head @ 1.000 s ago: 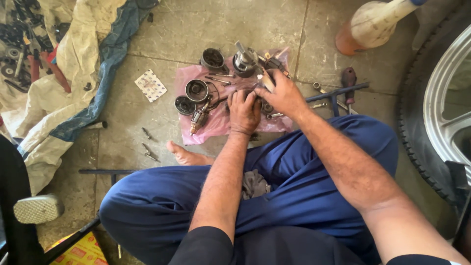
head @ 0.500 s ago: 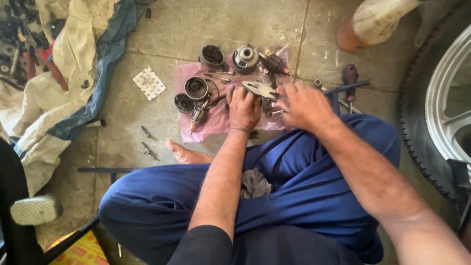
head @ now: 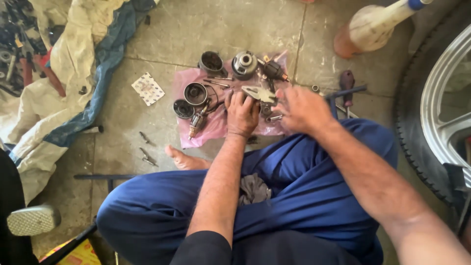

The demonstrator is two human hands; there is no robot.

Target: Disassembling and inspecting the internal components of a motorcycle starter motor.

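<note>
I sit cross-legged in blue trousers on a concrete floor. My left hand [head: 241,114] grips a flat, light metal bracket part [head: 259,93] over a pink plastic sheet [head: 212,128]. My right hand [head: 300,109] hovers just right of it, fingers curled and blurred, near a small bolt [head: 274,118]. Spread on the sheet are a round housing [head: 196,93], a dark cup-shaped housing [head: 212,62], a grey end cap [head: 244,64], a dark ring [head: 183,109] and a copper-wound armature [head: 198,122].
A car tyre with alloy rim [head: 431,118] stands at the right. A red-handled screwdriver [head: 347,84] and a blue metal bar [head: 343,92] lie near my knee. A white bottle [head: 373,24], a patterned card [head: 147,89], loose screws [head: 146,157], and a tarp with tools [head: 44,83] lie around.
My right hand has drawn back to the right, off the parts. The light metal bracket came into view, held by my left hand, which has shifted little.
</note>
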